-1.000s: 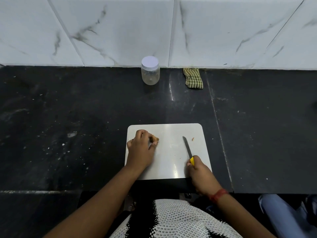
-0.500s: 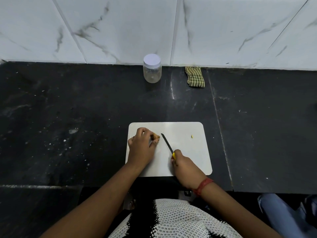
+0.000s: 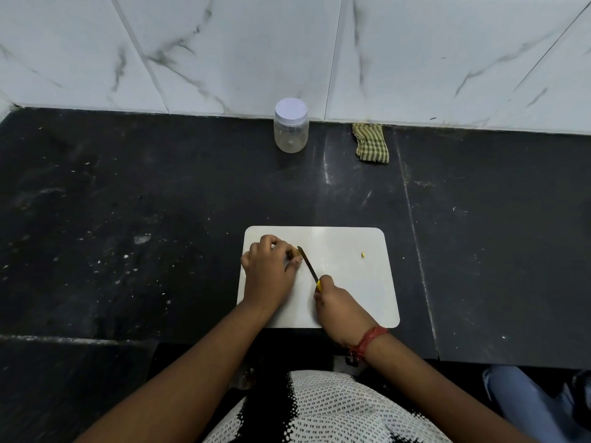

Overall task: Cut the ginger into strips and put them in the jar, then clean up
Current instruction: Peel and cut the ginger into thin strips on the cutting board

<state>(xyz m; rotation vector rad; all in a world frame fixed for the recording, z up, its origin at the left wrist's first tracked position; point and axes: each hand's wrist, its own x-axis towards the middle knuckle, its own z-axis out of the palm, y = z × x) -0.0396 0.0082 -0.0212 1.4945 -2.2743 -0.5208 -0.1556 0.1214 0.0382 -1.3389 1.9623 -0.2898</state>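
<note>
A white cutting board [image 3: 348,282] lies on the black counter in front of me. My left hand [image 3: 268,270] presses a small piece of ginger [image 3: 293,251] onto the board's left part; most of the ginger is hidden under my fingers. My right hand [image 3: 339,306] grips a knife [image 3: 307,263] by its yellow handle, and the blade tip touches the ginger. One small yellow ginger bit [image 3: 363,254] lies alone on the board's right side. A clear jar [image 3: 291,125] with a white lid on stands by the wall.
A folded checked cloth [image 3: 371,142] lies by the wall, right of the jar. White marble-look tiles rise behind the counter. A leg in blue jeans [image 3: 527,404] shows at the lower right, below the counter edge.
My right hand has brought the knife from the board's right side leftward until the blade meets the ginger. My left hand has stayed on the ginger.
</note>
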